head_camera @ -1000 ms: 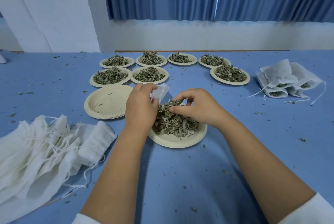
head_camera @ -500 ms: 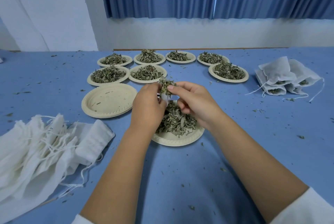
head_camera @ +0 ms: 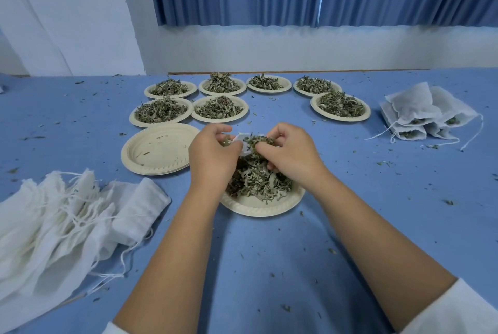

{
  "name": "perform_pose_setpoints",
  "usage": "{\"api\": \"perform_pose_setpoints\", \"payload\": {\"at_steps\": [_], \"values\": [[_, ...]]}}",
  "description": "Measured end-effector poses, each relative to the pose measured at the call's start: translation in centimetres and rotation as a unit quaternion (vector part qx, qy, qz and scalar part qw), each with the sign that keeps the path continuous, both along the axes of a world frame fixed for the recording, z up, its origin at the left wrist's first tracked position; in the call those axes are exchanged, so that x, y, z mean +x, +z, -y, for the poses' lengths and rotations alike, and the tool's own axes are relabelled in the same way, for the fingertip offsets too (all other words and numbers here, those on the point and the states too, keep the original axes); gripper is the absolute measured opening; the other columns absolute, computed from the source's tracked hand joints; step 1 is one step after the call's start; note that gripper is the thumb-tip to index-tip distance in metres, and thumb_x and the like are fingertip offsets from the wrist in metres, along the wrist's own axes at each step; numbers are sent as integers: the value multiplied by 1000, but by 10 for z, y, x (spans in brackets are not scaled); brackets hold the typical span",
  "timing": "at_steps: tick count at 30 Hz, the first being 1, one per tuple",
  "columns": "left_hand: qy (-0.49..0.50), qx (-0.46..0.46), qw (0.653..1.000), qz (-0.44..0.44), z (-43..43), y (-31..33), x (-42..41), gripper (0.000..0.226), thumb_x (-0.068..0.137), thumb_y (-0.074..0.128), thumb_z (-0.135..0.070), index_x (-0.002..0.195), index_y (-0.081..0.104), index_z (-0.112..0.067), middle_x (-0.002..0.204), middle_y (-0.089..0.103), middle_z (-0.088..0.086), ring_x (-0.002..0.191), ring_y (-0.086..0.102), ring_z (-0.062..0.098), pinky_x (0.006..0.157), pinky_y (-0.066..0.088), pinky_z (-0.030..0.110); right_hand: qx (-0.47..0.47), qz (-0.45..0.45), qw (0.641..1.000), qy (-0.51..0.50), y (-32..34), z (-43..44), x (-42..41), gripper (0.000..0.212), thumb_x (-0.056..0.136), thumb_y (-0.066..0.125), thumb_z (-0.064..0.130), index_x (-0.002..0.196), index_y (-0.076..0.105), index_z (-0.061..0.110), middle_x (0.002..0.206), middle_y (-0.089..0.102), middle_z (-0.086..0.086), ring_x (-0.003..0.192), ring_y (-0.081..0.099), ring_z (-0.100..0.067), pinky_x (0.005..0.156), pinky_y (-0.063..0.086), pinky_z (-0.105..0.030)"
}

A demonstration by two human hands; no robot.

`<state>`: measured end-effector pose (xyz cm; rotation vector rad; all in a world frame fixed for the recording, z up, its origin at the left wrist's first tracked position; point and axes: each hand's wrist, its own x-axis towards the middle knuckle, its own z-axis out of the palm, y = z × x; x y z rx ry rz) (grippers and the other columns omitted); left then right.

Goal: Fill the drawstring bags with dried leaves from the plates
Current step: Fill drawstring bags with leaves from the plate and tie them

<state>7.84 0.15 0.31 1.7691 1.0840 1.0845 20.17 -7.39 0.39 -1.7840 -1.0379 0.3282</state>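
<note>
A paper plate (head_camera: 258, 207) heaped with dried leaves (head_camera: 256, 177) lies in front of me on the blue table. Above it, my left hand (head_camera: 213, 155) grips a small white drawstring bag (head_camera: 242, 142), mostly hidden behind the fingers. My right hand (head_camera: 291, 150) pinches a clump of dried leaves (head_camera: 258, 141) at the bag's mouth. Empty white bags (head_camera: 62, 217) lie piled at the left. Filled bags (head_camera: 425, 115) are stacked at the right.
Several plates of leaves (head_camera: 221, 108) stand in two rows at the back, one of them (head_camera: 341, 107) further right. A stack of empty plates (head_camera: 160, 149) sits left of my hands. Leaf crumbs are scattered over the blue tabletop (head_camera: 269, 266).
My right hand has lifted a pinch of leaves from the plate up to the bag in my left hand. Both hands now sit a little higher over the plate.
</note>
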Motion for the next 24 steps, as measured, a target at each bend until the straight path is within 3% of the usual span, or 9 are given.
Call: {"api": "perform_pose_setpoints", "payload": {"at_steps": [3, 5, 9, 14, 20, 24], "values": [[-14, 4, 1000, 1, 2, 1, 0, 26, 84, 72, -13, 108, 66, -21, 88, 60, -17, 82, 57, -5, 70, 45, 14, -33, 148, 988, -12, -2, 2, -2, 17, 74, 69, 29, 73, 54, 22, 69, 64, 2, 69, 60, -17, 66, 51, -37], [-31, -2, 1000, -4, 3, 2, 1, 27, 82, 73, -12, 108, 67, -19, 88, 63, -17, 84, 59, -6, 75, 47, 16, -46, 185, 982, -7, -3, 3, -3, 18, 76, 70, 32, 78, 57, 20, 73, 64, 2, 73, 60, -16, 68, 52, -38], [-69, -9, 997, -36, 4, 4, 1, 24, 80, 72, -8, 102, 71, -19, 86, 67, -16, 84, 63, -4, 84, 53, 23, -52, 211, 976, -5, -2, 4, -3, 15, 80, 69, 34, 85, 62, 21, 79, 68, 2, 81, 63, -17, 73, 53, -38], [-56, 8, 994, -89, 8, 4, 1, 16, 82, 66, -15, 94, 72, -24, 79, 66, -15, 74, 60, -6, 64, 42, 9, -54, 241, 969, -4, -1, 5, -3, 21, 83, 69, 32, 100, 69, 21, 89, 71, 1, 91, 64, -19, 79, 52, -37], [-38, 44, 992, -115, 11, 5, -1, 6, 81, 68, -20, 84, 68, -25, 75, 66, -13, 71, 59, -1, 61, 41, 15, -57, 253, 966, -15, 3, 7, -3, 25, 82, 73, 33, 99, 58, 22, 87, 64, 7, 85, 59, -17, 67, 45, -30], [-60, 15, 994, -91, 8, 8, -4, 6, 81, 71, -19, 79, 71, -24, 76, 68, -11, 68, 59, 3, 61, 42, 19, -77, 297, 951, -20, 5, 9, -3, 23, 83, 72, 38, 100, 63, 25, 94, 69, 6, 91, 62, -18, 69, 47, -31]]}}
